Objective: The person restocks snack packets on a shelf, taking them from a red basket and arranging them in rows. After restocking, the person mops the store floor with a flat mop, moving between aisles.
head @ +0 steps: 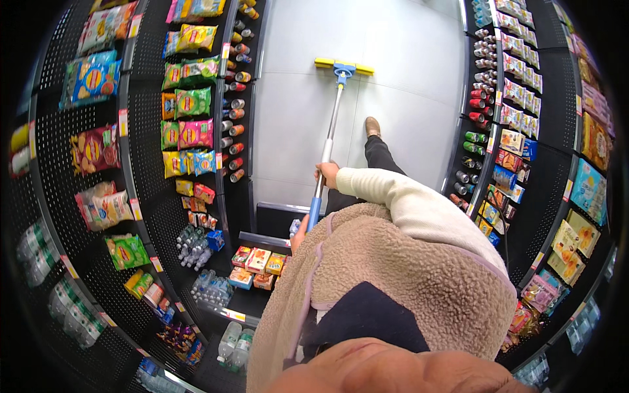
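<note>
A sponge mop [334, 118] with a silvery metal pole slants away in front of my body. Its blue and yellow head [344, 69] rests flat on the pale tiled floor [408, 49]. My right hand [329, 175], at the end of a cream knitted sleeve, wraps the pole about midway. Lower down, by the blue grip [314, 213], is my left hand [299, 236], closed around the handle's end and partly hidden by my fleece vest [383, 240]. One brown shoe [373, 126] stands on the floor right of the pole.
Black shelving lines both sides of the aisle. Bagged chips [194, 102] and cans [237, 129] fill the left shelves. Red cans [476, 103] and packaged snacks [513, 91] stand at right. Close behind my left hand, a low shelf holds small boxes [258, 260] and bottles [212, 289].
</note>
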Motion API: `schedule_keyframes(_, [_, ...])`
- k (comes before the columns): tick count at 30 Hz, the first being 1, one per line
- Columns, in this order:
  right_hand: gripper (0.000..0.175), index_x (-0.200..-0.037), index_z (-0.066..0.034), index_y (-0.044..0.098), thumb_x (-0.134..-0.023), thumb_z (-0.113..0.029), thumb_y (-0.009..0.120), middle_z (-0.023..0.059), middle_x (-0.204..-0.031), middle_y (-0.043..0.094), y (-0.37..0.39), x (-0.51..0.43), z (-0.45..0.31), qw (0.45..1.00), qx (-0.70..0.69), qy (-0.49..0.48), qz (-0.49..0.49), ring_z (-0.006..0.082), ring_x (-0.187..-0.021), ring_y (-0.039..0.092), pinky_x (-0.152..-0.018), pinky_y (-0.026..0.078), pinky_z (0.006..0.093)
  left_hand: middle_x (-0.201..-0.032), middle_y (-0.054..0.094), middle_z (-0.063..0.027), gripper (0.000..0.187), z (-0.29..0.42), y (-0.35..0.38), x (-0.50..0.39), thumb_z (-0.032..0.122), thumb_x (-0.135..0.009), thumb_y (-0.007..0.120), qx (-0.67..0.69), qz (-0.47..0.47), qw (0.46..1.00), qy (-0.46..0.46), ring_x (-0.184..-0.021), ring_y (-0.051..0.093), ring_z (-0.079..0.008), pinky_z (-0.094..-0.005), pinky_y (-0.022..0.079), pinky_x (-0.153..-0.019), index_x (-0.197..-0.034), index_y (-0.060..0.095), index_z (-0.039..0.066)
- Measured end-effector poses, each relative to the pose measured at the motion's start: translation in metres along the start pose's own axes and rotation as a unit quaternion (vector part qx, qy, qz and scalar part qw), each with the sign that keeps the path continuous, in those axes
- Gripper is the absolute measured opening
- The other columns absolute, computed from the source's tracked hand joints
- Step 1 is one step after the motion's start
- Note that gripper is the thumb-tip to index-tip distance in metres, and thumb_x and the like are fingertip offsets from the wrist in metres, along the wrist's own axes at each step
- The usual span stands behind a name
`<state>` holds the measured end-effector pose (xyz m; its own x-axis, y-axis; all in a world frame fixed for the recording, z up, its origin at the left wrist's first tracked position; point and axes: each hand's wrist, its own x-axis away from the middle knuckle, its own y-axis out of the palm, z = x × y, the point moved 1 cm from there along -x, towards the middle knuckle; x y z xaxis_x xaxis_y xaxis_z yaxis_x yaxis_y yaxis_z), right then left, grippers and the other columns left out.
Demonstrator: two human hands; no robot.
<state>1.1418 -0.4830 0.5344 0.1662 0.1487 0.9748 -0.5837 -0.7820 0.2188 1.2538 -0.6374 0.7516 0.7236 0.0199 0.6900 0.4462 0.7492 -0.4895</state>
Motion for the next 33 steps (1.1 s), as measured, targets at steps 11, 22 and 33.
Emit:
schedule_keyframes(11, [0.057, -0.132, -0.0040, 0.042, -0.100, -0.050, 0.050, 0.0089, -0.109, 0.063, -0.080, 0.076, -0.236, 0.957, -0.144, -0.086, -0.235, 0.0179, -0.096, 0.060, -0.085, 0.049, 0.0346, -0.106, 0.071, -0.0189, 0.066, 0.281, 0.105, -0.273, 0.008, -0.076, 0.071, -0.075, 0.056, 0.973, 0.210, -0.090, 0.070, -0.0247, -0.0361, 0.055, -0.078, -0.139, 0.053, 0.004])
schedule_keyframes(22, [0.044, -0.120, -0.0024, 0.052, -0.105, -0.043, 0.042, 0.0079, -0.107, 0.064, -0.175, 0.123, -0.289, 0.967, -0.082, -0.115, -0.212, 0.0155, -0.089, 0.060, -0.077, 0.050, 0.0331, -0.103, 0.069, -0.0186, 0.068, 0.365, 0.203, -0.307, 0.014, -0.083, 0.071, -0.096, -0.003, 0.977, 0.191, -0.088, 0.069, -0.0336, -0.0422, 0.055, -0.076, -0.143, 0.040, 0.003])
schedule_keyframes(33, [0.025, -0.121, -0.0048, 0.047, -0.100, -0.018, 0.053, 0.0058, -0.091, 0.060, -0.270, 0.190, -0.223, 0.987, 0.018, -0.146, -0.062, 0.0135, -0.068, 0.059, -0.056, 0.054, 0.0299, -0.082, 0.070, -0.0096, 0.036, 0.322, 0.185, -0.242, 0.018, -0.095, 0.059, -0.142, -0.359, 0.915, 0.112, -0.067, 0.068, -0.0170, -0.0298, 0.055, -0.059, -0.123, 0.059, -0.005])
